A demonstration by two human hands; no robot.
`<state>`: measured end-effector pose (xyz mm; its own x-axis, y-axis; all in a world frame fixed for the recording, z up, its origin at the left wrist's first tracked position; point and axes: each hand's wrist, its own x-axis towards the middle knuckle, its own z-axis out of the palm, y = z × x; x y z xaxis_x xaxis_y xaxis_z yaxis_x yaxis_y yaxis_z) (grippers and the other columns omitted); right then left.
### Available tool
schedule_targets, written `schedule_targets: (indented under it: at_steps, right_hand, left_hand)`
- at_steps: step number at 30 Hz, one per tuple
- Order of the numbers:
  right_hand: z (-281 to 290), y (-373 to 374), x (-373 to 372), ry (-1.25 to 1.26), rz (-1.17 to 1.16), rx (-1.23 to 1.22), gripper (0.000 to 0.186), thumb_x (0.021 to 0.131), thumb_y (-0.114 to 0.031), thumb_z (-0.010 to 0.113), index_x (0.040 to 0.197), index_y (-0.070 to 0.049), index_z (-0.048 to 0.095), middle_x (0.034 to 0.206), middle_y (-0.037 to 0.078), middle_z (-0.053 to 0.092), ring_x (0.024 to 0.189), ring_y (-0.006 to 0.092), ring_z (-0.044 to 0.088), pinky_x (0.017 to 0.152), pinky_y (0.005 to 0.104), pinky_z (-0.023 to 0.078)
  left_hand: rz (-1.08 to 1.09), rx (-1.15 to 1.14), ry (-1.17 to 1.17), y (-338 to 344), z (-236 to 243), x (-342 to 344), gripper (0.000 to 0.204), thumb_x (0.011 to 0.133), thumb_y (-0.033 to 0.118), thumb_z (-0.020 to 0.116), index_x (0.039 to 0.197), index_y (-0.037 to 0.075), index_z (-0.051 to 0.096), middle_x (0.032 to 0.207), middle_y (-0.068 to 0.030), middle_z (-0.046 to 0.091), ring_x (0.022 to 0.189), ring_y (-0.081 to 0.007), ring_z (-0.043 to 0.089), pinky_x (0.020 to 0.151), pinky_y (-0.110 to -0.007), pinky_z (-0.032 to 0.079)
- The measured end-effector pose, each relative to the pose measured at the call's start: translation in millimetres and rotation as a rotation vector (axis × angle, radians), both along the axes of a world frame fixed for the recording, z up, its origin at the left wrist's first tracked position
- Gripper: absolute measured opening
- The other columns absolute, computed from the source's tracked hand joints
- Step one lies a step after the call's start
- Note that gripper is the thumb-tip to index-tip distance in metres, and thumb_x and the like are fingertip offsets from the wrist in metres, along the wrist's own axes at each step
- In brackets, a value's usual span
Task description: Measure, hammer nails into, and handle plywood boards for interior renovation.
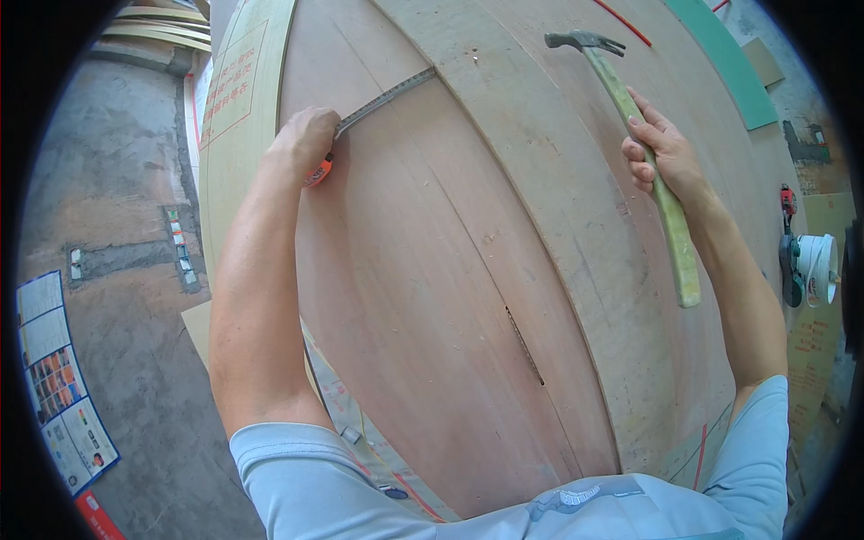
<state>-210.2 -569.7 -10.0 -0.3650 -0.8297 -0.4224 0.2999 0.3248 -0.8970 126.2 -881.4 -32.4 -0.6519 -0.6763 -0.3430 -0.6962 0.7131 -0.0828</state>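
Observation:
My left hand (304, 139) is closed on an orange tape measure (317, 173) at the upper left of a plywood sheet (405, 270); its blade (391, 90) stretches rightward across the sheet to the edge of a paler board (540, 144). My right hand (657, 144) grips a claw hammer (675, 252) by its yellow-green handle, with the steel head at the top over the boards. A narrow dark slot (522, 345) runs along a seam in the sheet's lower part.
Pale strips (162, 20) are stacked at the upper left. A concrete floor (117, 333) with printed sheets (54, 360) lies left. At the right are a white bucket (817, 268), a red-and-black tool (789, 211) and a green board (720, 54). Red rods (621, 20) lie at the top.

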Motion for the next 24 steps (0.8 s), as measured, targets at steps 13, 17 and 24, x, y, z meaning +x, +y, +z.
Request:
schedule_targets:
  at_steps: [13,17,24]
  right_hand:
    - [6.9,-2.5,0.9,0.091,0.122,-0.006,0.058,0.106,-0.020,0.047,0.159,-0.014,0.022,0.068,-0.003,0.050,0.045,0.0011,0.045,0.041,0.0185,0.041]
    - [1.0,-8.3,-2.5,0.028,0.054,0.017,0.058,0.106,-0.020,0.047,0.159,-0.014,0.023,0.069,-0.003,0.050,0.046,0.0012,0.045,0.042,0.0187,0.042]
    - [-4.9,-6.2,-1.5,0.019,0.099,-0.007,0.057,0.106,-0.021,0.047,0.159,-0.017,0.024,0.067,-0.005,0.048,0.043,0.0011,0.042,0.039,0.0179,0.039]
  left_hand:
    - [-0.011,-0.005,-0.027,-4.9,-1.2,3.4,0.013,0.085,0.001,0.053,0.087,-0.002,0.065,0.086,-0.0235,0.067,0.085,-0.0397,0.067,0.076,-0.046,0.052]
    - [-0.027,-0.018,-0.023,-2.0,0.4,3.5,0.012,0.085,0.001,0.053,0.087,-0.002,0.065,0.086,-0.0236,0.067,0.086,-0.0402,0.066,0.076,-0.047,0.051]
    - [-0.010,-0.012,-0.014,-1.6,0.0,2.1,0.012,0.084,0.000,0.053,0.087,-0.002,0.065,0.087,-0.0237,0.067,0.087,-0.0409,0.066,0.076,-0.046,0.051]
